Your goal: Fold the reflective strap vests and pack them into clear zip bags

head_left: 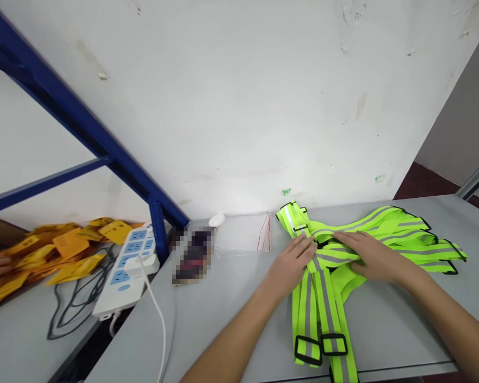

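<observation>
Entry: both hands were on the bundle of fluorescent yellow-green reflective straps (403, 234), which lay on the grey laminate table (403, 324) to my right of centre, its upper end near the white wall.

My left hand (291, 266) lay flat and open, fingers extended over the point where the bands crossed. It pressed down and gripped nothing. My right hand (373, 255) was also spread palm-down on the bands fanning rightward, with no pinch visible.

Step, as I judged it: flattening and aligning the stacked bands. Any next move called for keeping the crossing pinned with one hand, since the layers looked slippery and loosely piled.

Materials: woven webbing, matte, with a grey reflective stripe down the middle and black edging at the tips. Two black rectangular plastic buckles (308, 351) sat on the tails nearest me.

Nearby: a clear plastic bag with red threads (247, 234), a white power strip (130, 266) and yellow card tags (64, 244) at left.
</observation>
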The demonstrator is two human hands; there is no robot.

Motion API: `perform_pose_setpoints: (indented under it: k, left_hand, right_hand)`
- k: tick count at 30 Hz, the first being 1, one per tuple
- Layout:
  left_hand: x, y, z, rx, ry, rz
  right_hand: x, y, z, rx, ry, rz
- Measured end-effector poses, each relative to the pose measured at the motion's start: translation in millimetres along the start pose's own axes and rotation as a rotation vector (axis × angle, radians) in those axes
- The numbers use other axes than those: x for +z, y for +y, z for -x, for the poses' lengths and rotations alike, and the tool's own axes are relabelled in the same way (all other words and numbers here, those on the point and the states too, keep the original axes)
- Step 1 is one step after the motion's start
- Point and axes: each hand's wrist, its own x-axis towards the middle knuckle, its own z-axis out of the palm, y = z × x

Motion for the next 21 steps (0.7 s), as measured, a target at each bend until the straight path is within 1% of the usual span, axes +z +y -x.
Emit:
perform_pose_setpoints:
  k: [2,4,6,8,10,11,13,16,18,21]
  left_hand:
    - [-1.0,4,0,0.017,-0.013,0.003]
    - [-1.4,6,-1,0.024,-0.024,0.007]
    - [-0.9,8,-3,0.011,-0.030,0.006]
    - [0.2,9,-5,-0.023,-0.036,-0.009]
    - [1.4,10,-5,-0.065,-0.040,-0.033]
    - [2.1,10,-6,-0.082,-0.043,-0.045]
    - [3.5,10,-5,-0.105,-0.053,-0.058]
    - [5.6,10,-5,-0.096,-0.066,-0.050]
    - [5.5,10,-6,-0.076,-0.072,-0.041]
    - [1.6,10,-6,-0.070,-0.103,-0.045]
  right_hand:
    - [-3,6,12,0.018,-0.045,0.017]
    - [-14,11,20,0.028,-0.099,-0.016]
    - [-29,14,15,0.062,-0.144,-0.082]
    - [-43,13,-4,0.122,-0.133,-0.151]
    - [-49,8,-36,0.173,-0.049,-0.211]
    - [-48,4,-56,0.188,-0.012,-0.237]
    - [-38,-8,-96,0.179,0.032,-0.245]
    - [-11,-26,-146,0.183,0.059,-0.208]
    - [8,-34,-170,0.204,0.086,-0.168]
    - [29,-37,-191,0.239,0.148,-0.117]
